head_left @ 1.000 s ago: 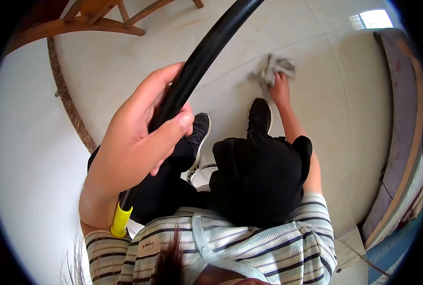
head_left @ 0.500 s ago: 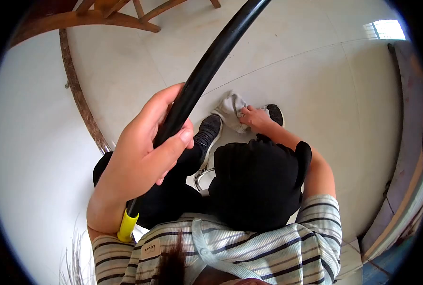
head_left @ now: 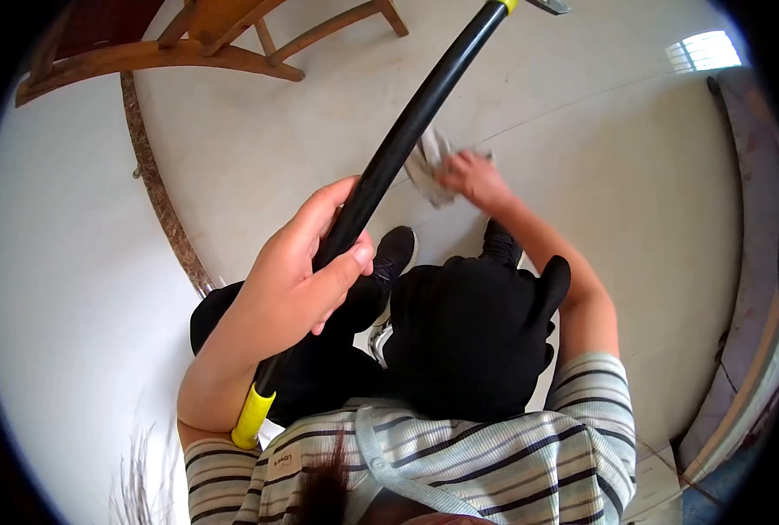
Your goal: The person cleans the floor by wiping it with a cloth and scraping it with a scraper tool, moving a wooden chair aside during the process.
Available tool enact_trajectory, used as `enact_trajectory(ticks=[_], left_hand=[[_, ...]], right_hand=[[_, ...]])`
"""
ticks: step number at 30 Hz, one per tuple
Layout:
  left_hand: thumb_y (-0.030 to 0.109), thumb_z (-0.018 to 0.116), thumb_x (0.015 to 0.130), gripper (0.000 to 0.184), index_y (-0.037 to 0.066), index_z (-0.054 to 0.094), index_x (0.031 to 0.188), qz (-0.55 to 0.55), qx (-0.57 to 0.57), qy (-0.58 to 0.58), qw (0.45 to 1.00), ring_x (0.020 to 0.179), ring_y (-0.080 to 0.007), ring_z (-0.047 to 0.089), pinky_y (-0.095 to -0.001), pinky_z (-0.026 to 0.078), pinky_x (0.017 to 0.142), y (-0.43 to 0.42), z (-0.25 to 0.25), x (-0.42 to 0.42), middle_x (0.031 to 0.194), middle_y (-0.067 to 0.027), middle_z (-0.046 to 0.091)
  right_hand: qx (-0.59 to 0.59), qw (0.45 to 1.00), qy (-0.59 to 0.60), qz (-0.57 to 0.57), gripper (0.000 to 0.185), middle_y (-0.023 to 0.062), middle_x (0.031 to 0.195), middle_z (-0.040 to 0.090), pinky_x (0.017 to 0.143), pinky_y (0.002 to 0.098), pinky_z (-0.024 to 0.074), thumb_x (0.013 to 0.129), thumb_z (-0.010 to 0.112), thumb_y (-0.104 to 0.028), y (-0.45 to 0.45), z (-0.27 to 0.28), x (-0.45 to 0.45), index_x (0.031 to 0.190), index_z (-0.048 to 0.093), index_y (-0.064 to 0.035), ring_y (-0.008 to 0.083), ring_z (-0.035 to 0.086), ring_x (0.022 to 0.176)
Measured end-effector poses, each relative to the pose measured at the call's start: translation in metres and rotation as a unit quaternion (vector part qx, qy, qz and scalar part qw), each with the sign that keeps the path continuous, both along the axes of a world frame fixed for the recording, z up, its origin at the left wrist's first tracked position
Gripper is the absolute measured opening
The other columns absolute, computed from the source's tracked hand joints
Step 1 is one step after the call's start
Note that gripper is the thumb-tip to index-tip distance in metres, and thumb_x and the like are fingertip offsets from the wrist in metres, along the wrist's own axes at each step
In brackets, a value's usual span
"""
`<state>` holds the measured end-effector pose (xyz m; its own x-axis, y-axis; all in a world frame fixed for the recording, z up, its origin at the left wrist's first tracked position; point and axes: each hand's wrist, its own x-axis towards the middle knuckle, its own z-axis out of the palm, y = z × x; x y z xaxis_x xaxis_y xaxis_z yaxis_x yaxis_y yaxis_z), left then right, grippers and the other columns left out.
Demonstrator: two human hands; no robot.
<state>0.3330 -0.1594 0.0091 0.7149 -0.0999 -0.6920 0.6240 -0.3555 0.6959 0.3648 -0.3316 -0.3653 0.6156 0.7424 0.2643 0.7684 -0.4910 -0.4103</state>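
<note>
My left hand (head_left: 298, 271) is wrapped round a long black pole (head_left: 420, 109), which slants up and to the right. A yellow sleeve (head_left: 253, 417) covers its lower end near my forearm. At the far end there is a bit of yellow and a metal piece (head_left: 549, 5) cut off by the top edge. Further off, my right hand (head_left: 475, 179) grips a crumpled greyish cloth (head_left: 433, 166), partly hidden behind the pole. Both hand and cloth are smeared by motion, and whether the cloth touches the floor I cannot tell.
Pale tiles (head_left: 617, 175) make up the floor. A wooden chair (head_left: 258, 61) stands at the upper left, beside a white wall (head_left: 66, 262) with a brown skirting strip (head_left: 157, 188). My dark shoes (head_left: 396, 249) are below the cloth. A greyish panel-like object (head_left: 761, 201) runs along the right side.
My right hand has carried the cloth forward, away from my shoes. The pole's far end with its metal piece has come into view, and my left hand has shifted slightly right and down.
</note>
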Motion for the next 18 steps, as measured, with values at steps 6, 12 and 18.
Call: enact_trajectory(ticks=[6, 12, 18], left_hand=[[0.009, 0.051, 0.089, 0.05, -0.002, 0.03, 0.133, -0.015, -0.015, -0.01, 1.0, 0.044, -0.0018, 0.037, -0.0156, 0.034, 0.037, 0.006, 0.006, -0.004, 0.084, -0.0075, 0.051], [0.011, 0.051, 0.089, 0.05, -0.001, 0.03, 0.133, -0.029, -0.021, -0.007, 0.999, 0.045, -0.0033, 0.039, -0.0174, 0.036, 0.038, 0.039, -0.011, -0.006, 0.083, -0.0081, 0.052], [0.012, 0.05, 0.09, 0.047, -0.001, 0.032, 0.132, -0.024, -0.024, -0.063, 0.997, 0.043, -0.0063, 0.044, -0.0197, 0.038, 0.037, 0.071, -0.008, -0.056, 0.08, -0.0072, 0.051]], right_hand=[[-0.086, 0.988, 0.117, -0.06, 0.03, 0.0063, 0.105, 0.05, 0.078, 0.0402, 0.0452, 0.076, 0.052, -0.011, -0.009, -0.05, -0.072, 0.103, 0.062, -0.0204, 0.0263, 0.049, 0.099], [0.101, 0.918, 0.242, -0.296, 0.062, 0.0152, 0.126, 0.042, 0.092, 0.0431, 0.0413, 0.068, 0.064, -0.004, 0.028, -0.023, -0.007, 0.127, 0.047, -0.017, 0.0397, 0.042, 0.113], [0.185, 0.939, 0.237, -0.167, 0.058, 0.02, 0.127, 0.043, 0.097, 0.0395, 0.0385, 0.076, 0.065, -0.01, -0.006, 0.044, -0.011, 0.13, 0.043, -0.0091, 0.0351, 0.044, 0.116]])
